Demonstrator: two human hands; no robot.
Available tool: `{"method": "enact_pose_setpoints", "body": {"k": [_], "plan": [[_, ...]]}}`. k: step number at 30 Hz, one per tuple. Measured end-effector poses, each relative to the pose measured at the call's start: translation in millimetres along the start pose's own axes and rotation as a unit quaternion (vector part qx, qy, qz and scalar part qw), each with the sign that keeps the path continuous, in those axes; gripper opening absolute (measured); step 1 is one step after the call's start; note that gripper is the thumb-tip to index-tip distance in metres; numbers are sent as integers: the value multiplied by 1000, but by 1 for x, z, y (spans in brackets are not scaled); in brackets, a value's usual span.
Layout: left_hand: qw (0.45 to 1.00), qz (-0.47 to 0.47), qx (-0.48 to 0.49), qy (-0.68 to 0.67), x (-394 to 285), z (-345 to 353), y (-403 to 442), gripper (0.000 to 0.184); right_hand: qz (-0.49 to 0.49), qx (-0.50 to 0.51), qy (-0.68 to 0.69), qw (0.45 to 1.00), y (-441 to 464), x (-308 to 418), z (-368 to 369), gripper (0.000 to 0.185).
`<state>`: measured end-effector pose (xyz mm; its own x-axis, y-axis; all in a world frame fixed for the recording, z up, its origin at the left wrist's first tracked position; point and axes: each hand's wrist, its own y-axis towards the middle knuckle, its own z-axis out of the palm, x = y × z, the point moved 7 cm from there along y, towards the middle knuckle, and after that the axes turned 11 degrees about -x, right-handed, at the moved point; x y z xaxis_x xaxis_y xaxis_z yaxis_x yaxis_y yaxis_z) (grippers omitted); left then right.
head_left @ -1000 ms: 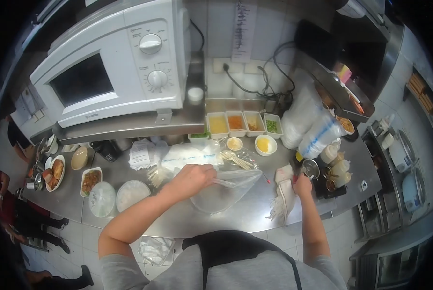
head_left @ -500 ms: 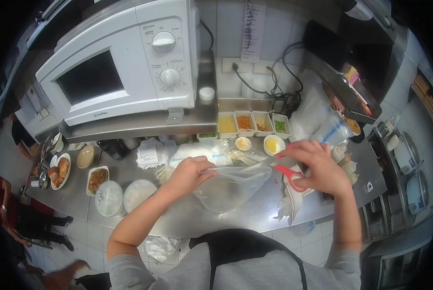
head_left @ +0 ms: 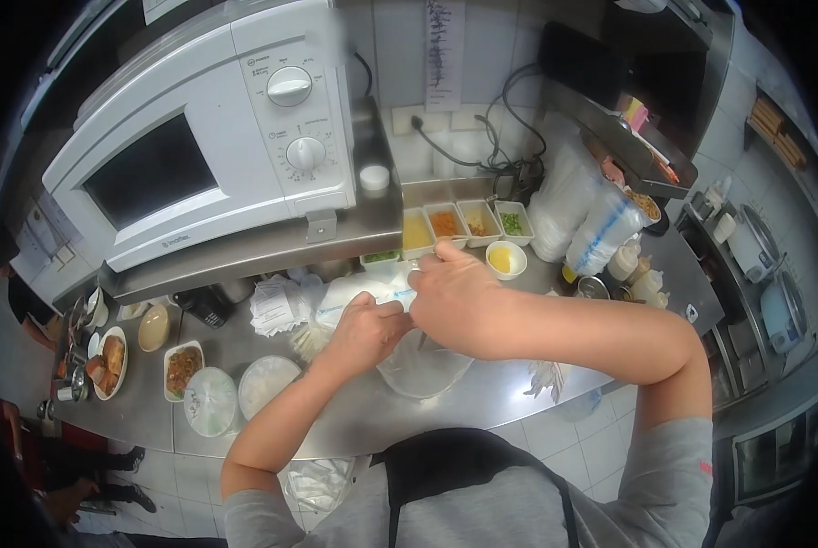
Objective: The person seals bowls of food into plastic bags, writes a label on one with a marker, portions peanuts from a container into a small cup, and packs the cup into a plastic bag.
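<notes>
Pinching left hand (head_left: 368, 331): clamped on the top of the clear plastic bag (head_left: 424, 374).
Right hand (head_left: 456, 301): just beside the left, its grip hidden, impossible to judge.
Bag: over the counter (head_left: 336, 422), lower than the microwave (head_left: 189, 119), to its right.

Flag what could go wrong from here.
Cut: the left hand is close against the right hand, beneath which what looks like a blade shows; a slip might nick fingers.

Spill: the right forearm passes near the yellow-filled bowl and could knock it.
</notes>
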<state>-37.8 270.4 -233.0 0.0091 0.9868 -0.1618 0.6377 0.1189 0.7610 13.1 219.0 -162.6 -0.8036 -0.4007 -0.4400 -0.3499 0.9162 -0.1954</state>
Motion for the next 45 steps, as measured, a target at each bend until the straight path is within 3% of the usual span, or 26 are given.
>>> {"method": "enact_pose_setpoints", "body": {"k": [5, 8, 9, 10, 12, 13, 15, 17, 19, 20, 23, 24, 26, 27, 28, 30, 31, 33, 35, 38, 39, 41, 42, 43, 44, 45], "plan": [[1000, -11, 9, 6, 9, -3, -3, 2, 37, 3, 26, 999, 3, -8, 39, 18], [990, -135, -14, -37, 26, -14, -4, 27, 110, -55, 62, 990, -41, -55, 52, 25], [982, -182, -38, -40, 26, -25, -7, 35, 122, -33, 217, 968, -64, -74, 58, 28], [974, -215, -43, -53, 38, -27, -18, 59, 136, -20, 366, 920, -90, -94, 63, 32], [934, -328, -74, -120, 57, -31, -50, 87, 191, -48, 484, 853, -157, -141, 92, 35], [904, -386, -79, -166, 70, -24, -76, 101, 179, -139, 499, 836, -197, -165, 108, 33], [889, -377, -89, -243, 67, -5, -107, 111, 364, -148, 541, 744, -286, -202, 134, 28], [812, -473, -95, -329, 46, 25, -123, 113, 512, -167, 495, 682, -371, -237, 177, 33], [832, -500, -51, -234, 68, 41, -175, 72, 556, -173, 418, 697, -432, -264, 235, 31], [836, -492, -45, -237, 64, 55, -168, 72, 594, -173, 340, 708, -460, -277, 257, 29], [799, -555, -193, -131, 56, 66, -130, 37, 645, -87, 291, 701, -498, -293, 305, 24], [803, -549, -189, -134, 41, 69, -109, 37, 670, -54, 286, 683, -500, -298, 317, 17], [827, -534, -173, 20, 17, 65, -75, 35, 681, -48, 208, 701, -497, -322, 357, 17], [853, -483, -197, -5, 17, 68, -75, 33, 684, -9, 223, 695, -491, -331, 371, 32], [854, -480, -200, -2, 18, 69, -78, 33, 695, -5, 222, 683, -484, -338, 370, 33], [853, -485, -174, 83, 18, 66, -83, 33, 685, 7, 231, 691, -466, -354, 377, 23], [874, -420, -128, 207, 12, 65, -81, 35, 679, 11, 204, 705, -457, -365, 391, 19], [864, -434, -127, 223, 25, 63, -102, 35, 668, 13, 183, 721, -438, -381, 404, 15], [850, -451, -129, 239, 50, 61, -133, 36, 628, 129, 257, 723, -415, -387, 423, 15], [791, -564, -193, 136, 75, 62, -174, 38, 627, 150, 314, 697, -394, -401, 430, 17], [822, -516, -208, 122, 64, 66, -157, 38, 595, 101, 271, 750, -382, -407, 431, 18], [846, -471, -223, 113, 53, 64, -151, 39, 569, 28, 323, 756, -365, -413, 434, 17], [835, -491, -227, 104, 60, 64, -162, 38, 547, -44, 371, 749, -356, -417, 430, 17], [823, -510, -231, 92, 65, 63, -175, 38, 563, 6, 530, 634, -354, -411, 454, 24], [820, -515, -232, 96, 52, 61, -171, 38, 559, 9, 530, 638, -356, -407, 452, 24], [850, -456, -181, 193, 15, 62, -126, 37, 483, 11, 451, 750, -353, -401, 435, 30]]}}
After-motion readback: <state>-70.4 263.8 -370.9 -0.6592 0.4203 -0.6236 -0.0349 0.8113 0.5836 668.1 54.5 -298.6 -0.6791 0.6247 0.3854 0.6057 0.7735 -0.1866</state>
